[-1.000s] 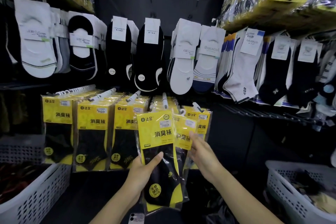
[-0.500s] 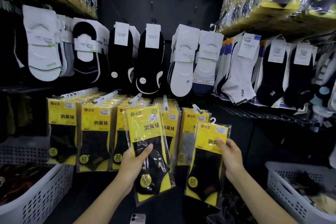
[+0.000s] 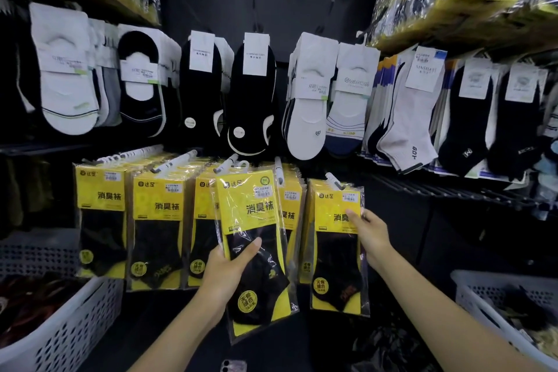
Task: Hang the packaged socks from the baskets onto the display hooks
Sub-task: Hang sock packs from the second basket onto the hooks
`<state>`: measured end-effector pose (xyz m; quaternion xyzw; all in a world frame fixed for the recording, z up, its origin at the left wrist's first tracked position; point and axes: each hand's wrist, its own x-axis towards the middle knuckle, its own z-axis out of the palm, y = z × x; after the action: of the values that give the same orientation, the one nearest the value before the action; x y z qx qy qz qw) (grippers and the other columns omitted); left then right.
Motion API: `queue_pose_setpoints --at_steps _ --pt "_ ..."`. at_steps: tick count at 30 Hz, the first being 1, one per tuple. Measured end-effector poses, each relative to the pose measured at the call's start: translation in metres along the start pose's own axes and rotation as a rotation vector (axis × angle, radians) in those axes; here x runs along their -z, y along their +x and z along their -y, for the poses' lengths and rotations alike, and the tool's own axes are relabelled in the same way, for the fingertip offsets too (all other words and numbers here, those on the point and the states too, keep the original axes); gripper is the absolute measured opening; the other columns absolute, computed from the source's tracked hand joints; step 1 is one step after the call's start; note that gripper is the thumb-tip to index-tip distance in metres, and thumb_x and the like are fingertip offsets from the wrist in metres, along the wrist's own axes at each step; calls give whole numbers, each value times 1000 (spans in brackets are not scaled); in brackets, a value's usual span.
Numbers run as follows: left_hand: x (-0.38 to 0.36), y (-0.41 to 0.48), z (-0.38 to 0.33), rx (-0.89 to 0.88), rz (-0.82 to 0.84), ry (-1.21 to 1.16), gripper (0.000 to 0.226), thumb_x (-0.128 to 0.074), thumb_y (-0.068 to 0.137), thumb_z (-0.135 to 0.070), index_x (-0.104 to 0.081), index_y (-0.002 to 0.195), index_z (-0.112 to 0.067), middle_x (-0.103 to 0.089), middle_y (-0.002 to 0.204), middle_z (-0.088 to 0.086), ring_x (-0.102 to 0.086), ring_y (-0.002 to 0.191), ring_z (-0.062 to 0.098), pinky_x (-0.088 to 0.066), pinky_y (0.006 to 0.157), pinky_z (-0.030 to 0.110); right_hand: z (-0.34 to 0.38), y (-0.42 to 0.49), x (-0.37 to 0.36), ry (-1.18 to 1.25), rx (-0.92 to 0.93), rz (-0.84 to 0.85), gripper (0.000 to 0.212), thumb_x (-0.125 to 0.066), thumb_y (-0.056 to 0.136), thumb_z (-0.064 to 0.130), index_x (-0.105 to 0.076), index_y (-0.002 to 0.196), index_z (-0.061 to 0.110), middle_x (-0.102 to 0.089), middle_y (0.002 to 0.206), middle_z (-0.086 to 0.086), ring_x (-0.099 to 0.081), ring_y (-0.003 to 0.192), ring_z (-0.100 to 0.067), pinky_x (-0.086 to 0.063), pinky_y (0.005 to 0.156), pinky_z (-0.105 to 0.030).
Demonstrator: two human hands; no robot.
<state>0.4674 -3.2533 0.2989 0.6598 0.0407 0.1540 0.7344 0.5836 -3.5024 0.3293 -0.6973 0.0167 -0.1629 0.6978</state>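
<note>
**Left hand** (image 3: 232,275): your fingers curl behind a held sock pack (image 3: 250,211) and your thumb lies across its front. The pack is a yellow card with a black sock in clear wrap. It is tilted, top leaning left, in front of the third and fourth hung rows. Its white hanger tab sits just beside a display hook (image 3: 227,162).

**Right hand** (image 3: 370,232): your thumb and fingers pinch the upper right edge of the rightmost sock pack (image 3: 333,263). That pack's top sits at the rightmost hook (image 3: 333,180). Whether its hole is over the hook cannot be told.

**Stock on hooks:** hung yellow packs (image 3: 157,220) in rows to the left of your hands, on white hooks.

**Above:** a row of carded socks (image 3: 65,78), white and black.

**Lower left:** left basket (image 3: 69,329), white and perforated, holding dark red goods.

**Lower right:** right basket (image 3: 477,290), same make, holding dark goods.

**Bottom edge:** a phone (image 3: 233,367) between your forearms.
</note>
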Motion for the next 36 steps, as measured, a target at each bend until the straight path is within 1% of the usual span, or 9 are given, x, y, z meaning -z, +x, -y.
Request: queue_pose_setpoints --at_steps 3,7,11,16,21,24,31,34,36 --pt "0 3 4 11 -10 14 38 -73 75 -43 -62 106 -23 -69 101 -4 -61 98 13 -45 82 28 -11 5 -3 16 -53 -80 15 -70 85 25 -65 91 13 -68 89 0 -63 83 -13 -50 74 -25" --pt "0 3 11 29 31 24 41 -73 75 -43 -63 107 -20 -70 103 1 -63 101 17 -46 97 40 -29 5 -1 9 -123 -218 24 -76 79 23 -65 93 8 -66 92 -6 -60 83 -16 -52 86 -33" --pt "-3 0 16 6 67 29 24 -73 77 -36 -68 98 -25 -74 91 -6 -67 92 11 -50 83 27 -36 -11 6 16 -154 -279 28 -75 81 17 -62 102 4 -65 102 -13 -59 90 -20 -52 92 -39" --pt "-22 -2 17 -35 136 50 20 -73 79 -28 -66 98 -31 -72 87 -22 -66 84 -5 -46 60 5 -17 -46 0 54 -88 -12 25 -62 90 29 -63 107 10 -65 96 -2 -64 87 -12 -52 71 -21" --pt "-55 -4 21 -15 201 84 20 -76 78 -25 -65 94 -28 -72 77 -18 -65 71 -9 -44 53 3 7 -76 -12 101 -4 295 27 -53 93 39 -66 107 20 -74 101 0 -70 93 -12 -54 71 -20" --pt "-73 -7 21 -31 264 101 26 -77 77 -20 -67 101 -19 -73 78 -12 -68 73 -1 -47 56 8 8 -81 -8 123 12 271 24 -60 90 32 -68 108 19 -74 103 1 -69 98 -15 -54 87 -32" --pt "-96 -7 10 -20 411 102 55 -69 84 -32 -40 130 -37 -58 113 -19 -59 95 -5 -45 66 11 -1 -71 22 146 -7 28 18 -55 95 18 -64 110 12 -73 103 -4 -70 94 -18 -54 81 -31" --pt "-104 -4 8 -14 449 143 70 -63 87 -38 -25 145 -32 -46 132 -12 -51 101 -3 -41 77 15 4 -59 27 131 8 -21 18 -54 96 18 -64 110 12 -72 102 -3 -69 91 -15 -53 71 -25" --pt "-109 -2 6 -16 436 149 72 -62 88 -39 -22 147 -31 -40 142 -7 -47 109 3 -38 87 21 10 -49 25 98 19 -37 19 -55 96 18 -64 110 10 -72 103 -4 -68 94 -16 -54 78 -29"
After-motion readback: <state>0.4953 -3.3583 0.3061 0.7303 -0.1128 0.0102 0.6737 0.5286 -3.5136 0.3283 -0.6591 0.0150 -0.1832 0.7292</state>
